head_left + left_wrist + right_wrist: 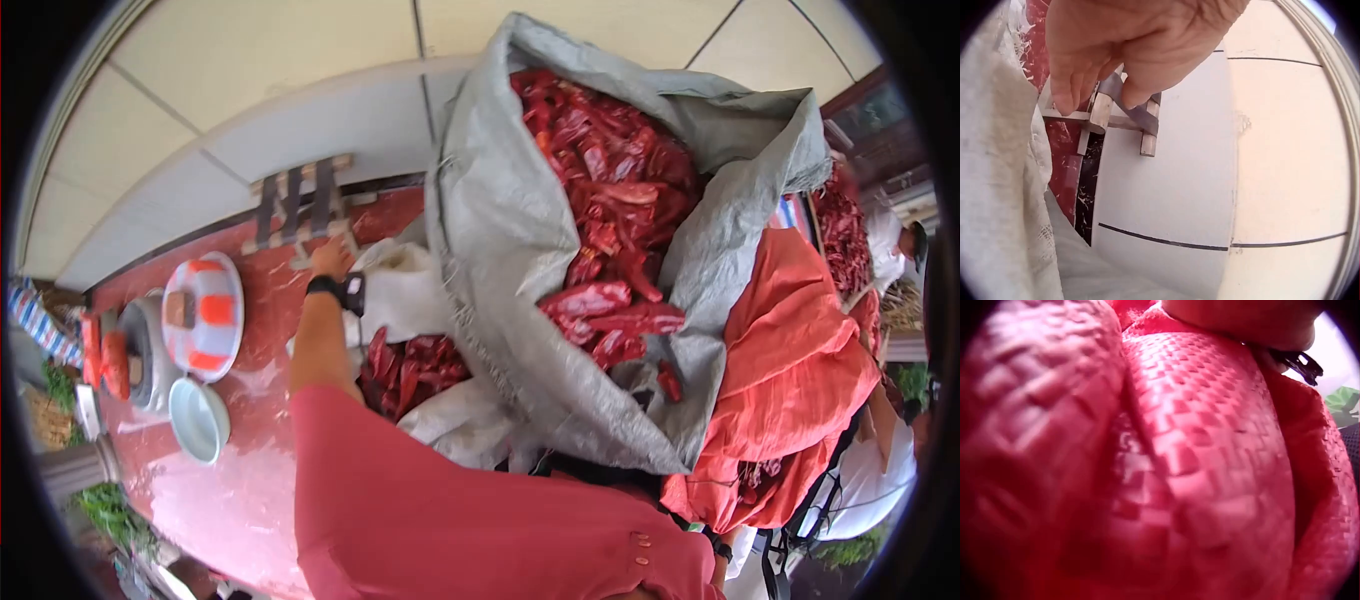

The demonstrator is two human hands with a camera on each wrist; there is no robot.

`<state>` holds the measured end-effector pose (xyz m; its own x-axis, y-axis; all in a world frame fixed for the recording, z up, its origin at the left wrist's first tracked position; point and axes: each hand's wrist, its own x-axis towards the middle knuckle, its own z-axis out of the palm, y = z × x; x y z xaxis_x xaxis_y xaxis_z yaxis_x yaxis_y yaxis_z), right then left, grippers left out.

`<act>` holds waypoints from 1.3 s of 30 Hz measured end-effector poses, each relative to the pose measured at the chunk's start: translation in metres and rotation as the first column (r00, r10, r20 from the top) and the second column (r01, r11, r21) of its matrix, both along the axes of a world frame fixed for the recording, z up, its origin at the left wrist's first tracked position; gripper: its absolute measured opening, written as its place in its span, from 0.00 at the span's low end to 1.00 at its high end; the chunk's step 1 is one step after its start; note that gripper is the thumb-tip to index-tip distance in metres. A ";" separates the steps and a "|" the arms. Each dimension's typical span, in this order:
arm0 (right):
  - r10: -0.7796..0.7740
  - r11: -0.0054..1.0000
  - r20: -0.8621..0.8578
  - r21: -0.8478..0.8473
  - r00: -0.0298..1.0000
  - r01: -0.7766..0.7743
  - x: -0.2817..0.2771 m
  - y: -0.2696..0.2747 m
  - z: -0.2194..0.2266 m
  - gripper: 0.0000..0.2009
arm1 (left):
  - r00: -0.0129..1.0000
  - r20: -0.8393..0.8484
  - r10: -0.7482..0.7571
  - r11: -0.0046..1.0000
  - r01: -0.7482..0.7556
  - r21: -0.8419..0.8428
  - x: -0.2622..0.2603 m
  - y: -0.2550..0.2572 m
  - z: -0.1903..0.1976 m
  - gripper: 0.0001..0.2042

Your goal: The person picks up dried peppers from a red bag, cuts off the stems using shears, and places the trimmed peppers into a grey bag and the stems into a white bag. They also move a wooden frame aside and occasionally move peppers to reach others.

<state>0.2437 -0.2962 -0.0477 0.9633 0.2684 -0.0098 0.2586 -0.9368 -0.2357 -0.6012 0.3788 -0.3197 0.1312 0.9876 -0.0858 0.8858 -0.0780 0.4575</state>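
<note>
My left hand reaches down over a small stool with wooden bars and dark straps, which stands by the wall. In the left wrist view its thumb and fingers are spread apart, with a wooden bar and a dark strap showing between and below them. Red woven sack cloth fills the right wrist view, and part of my right hand overlaps its top edge. The right fingers are hidden. A black wristband or watch shows on each wrist in the head view.
A large grey sack of dried red chillies stands in front, beside a red sack. A white sack holds more chillies. At left are a red-and-white basin and a pale bowl.
</note>
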 end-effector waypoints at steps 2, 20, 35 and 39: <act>-0.028 0.998 -0.006 -0.060 1.000 0.027 -0.003 0.011 0.008 0.06 | 0.957 0.276 0.093 0.983 -0.044 -0.178 -0.010 0.016 -0.037 0.22; -0.174 0.910 -0.069 -0.393 0.982 0.134 -0.010 0.011 0.034 0.06 | 0.679 0.555 0.482 0.867 -0.462 -0.188 -0.013 0.047 -0.068 0.15; 0.065 0.801 -0.022 -0.595 0.998 -0.065 -0.015 -0.124 0.060 0.08 | 0.023 0.632 0.775 0.581 -0.422 -0.696 -0.037 -0.108 -0.003 0.12; -0.171 0.594 -0.266 -0.796 0.949 -0.116 -0.047 -0.071 0.066 0.14 | 0.162 0.561 0.812 0.561 -0.482 -0.673 -0.050 -0.134 -0.045 0.17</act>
